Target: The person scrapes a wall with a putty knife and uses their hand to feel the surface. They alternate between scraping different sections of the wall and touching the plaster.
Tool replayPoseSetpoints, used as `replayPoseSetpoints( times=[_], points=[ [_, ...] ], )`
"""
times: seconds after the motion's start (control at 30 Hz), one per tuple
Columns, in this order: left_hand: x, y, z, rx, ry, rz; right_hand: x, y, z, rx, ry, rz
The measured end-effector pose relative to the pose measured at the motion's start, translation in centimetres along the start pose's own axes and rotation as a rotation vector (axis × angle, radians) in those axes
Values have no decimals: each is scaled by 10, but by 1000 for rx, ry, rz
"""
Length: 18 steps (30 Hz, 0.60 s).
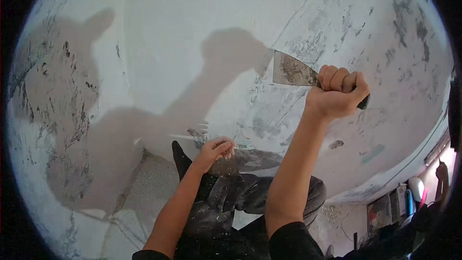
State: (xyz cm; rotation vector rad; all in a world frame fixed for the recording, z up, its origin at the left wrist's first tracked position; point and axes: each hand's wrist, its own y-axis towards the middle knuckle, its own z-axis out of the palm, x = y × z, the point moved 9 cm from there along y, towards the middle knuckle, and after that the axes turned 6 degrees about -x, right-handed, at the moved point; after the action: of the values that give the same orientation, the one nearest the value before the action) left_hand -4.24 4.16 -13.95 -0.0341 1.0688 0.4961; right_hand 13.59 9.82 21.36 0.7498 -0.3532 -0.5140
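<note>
Scraper: the scraper point(294, 71) is held on the right side of the scene, its wide blade directed left and marked with brown residue; contact between blade edge and wall cannot be confirmed.
Right hand: the right hand point(339, 89) is clenched around the dark handle point(364, 102), the end of which is exposed below the fist.
Left hand: the left hand point(215, 153) is placed lower and nearer, above the legs, with fingers partly curled; whether anything is grasped cannot be told.
Wall: the pale wall point(168, 33) is marked by dark patches and streaks at left and right.
Shadow: a shadow point(226, 50) of arm and fist is cast left of the blade.
Trousers: the dark trousers point(308, 192) are speckled with pale debris.
Near right: assorted containers point(385, 209) are placed by the wall.
</note>
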Motion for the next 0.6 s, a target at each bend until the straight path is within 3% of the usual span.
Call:
replayPoseSetpoints(
  times=[0.07, 0.13, 0.2, 0.23, 0.4, 0.47, 0.5, 0.6],
  points=[
    [-3, -3, 1, 9, 18, 3, 6, 7, -6, -19, 76, 35],
    [-2, 0, -2, 2, 1, 16, 16, 6, 5, 102, 58, -50],
    [4, 0, -2, 8, -13, 3, -6, 2, -2, -18, -3, -14],
    [6, 0, -3, 4, 2, 3, -13, -1, 2, 87, 27, 12],
    [-3, -1, -2, -7, 59, 31, 9, 4, 1, 19, 82, 4],
    [-4, -1, 1, 17, 16, 33, 8, -2, 3, -14, -73, -184],
    [0, -3, 3, 22, 15, 19, -2, 1, 6, 96, 14, -59],
    [-1, 0, -1, 8, 39, 6, 7, 7, 1, 98, 56, -13]
  ],
)
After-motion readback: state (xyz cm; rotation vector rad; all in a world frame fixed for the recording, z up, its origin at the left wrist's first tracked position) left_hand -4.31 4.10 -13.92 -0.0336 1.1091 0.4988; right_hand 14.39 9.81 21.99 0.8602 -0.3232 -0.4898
